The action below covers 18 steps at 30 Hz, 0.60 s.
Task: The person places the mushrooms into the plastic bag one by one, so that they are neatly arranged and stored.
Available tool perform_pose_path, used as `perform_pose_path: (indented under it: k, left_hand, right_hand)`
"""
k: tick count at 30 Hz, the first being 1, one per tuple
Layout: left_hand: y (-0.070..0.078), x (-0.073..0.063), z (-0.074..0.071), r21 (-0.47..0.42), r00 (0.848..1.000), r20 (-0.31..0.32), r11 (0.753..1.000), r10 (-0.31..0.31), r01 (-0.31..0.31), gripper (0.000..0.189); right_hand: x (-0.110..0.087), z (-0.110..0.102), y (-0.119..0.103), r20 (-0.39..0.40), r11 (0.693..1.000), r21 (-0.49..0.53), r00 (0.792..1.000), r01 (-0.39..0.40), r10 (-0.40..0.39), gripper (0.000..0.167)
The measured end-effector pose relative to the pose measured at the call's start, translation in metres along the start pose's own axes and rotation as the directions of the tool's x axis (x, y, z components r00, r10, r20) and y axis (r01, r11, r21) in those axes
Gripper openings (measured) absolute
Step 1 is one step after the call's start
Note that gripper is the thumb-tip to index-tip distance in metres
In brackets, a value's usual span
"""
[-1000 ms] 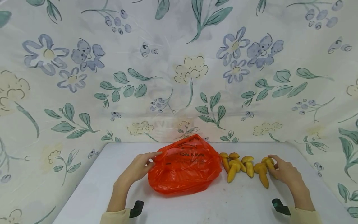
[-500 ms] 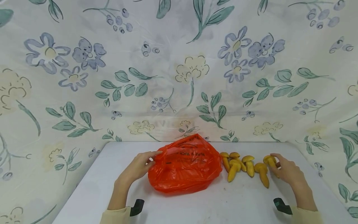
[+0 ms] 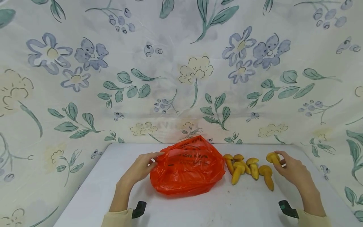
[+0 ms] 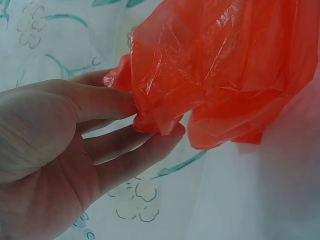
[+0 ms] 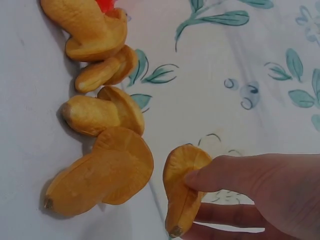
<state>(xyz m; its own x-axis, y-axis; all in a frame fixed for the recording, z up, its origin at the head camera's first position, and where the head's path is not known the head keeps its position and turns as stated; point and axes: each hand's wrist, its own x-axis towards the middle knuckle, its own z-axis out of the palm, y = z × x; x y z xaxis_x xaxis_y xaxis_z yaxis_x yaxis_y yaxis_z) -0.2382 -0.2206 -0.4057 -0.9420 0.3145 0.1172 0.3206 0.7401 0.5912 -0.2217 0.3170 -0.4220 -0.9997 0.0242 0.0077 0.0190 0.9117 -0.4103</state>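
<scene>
A red plastic bag (image 3: 188,171) with dark printing lies on the white table. My left hand (image 3: 141,167) pinches its left edge between thumb and fingers; in the left wrist view the crumpled film (image 4: 165,75) hides some fingertips. With my right hand (image 3: 293,170) I hold a yellow mushroom (image 3: 272,157) by its stem, raised a little off the table. The right wrist view shows the thumb (image 5: 215,175) pressed against that mushroom, other fingers behind it. Several similar mushrooms (image 3: 238,173) lie between the bag and my right hand, the nearest one (image 3: 267,178) on its side.
The white table (image 3: 227,208) ends at the back against a hanging floral cloth (image 3: 170,78), which also rises at both sides. Dark straps or mounts (image 3: 139,209) sit at both wrists, beside pale sleeves.
My right hand has taken hold of the rightmost mushroom and lifted it up from the table, apart from its neighbour. The left hand and the bag stay nearly still.
</scene>
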Motion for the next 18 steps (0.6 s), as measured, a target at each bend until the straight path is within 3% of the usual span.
perform_pose_path:
  k: [11,18]
  left_hand:
    - [0.0006,0.0001,0.0002,-0.011,1.0,-0.004,1.0,0.001,-0.001,0.045]
    - [-0.0002,0.0011,0.0009,-0.015,1.0,0.004,1.0,0.013,-0.013,0.046]
  right_hand:
    - [-0.0002,0.0024,-0.0035,-0.016,0.998,0.047,0.999,0.039,-0.038,0.062]
    - [0.0008,0.0057,-0.0059,0.016,0.997,0.061,0.999,0.049,-0.05,0.063]
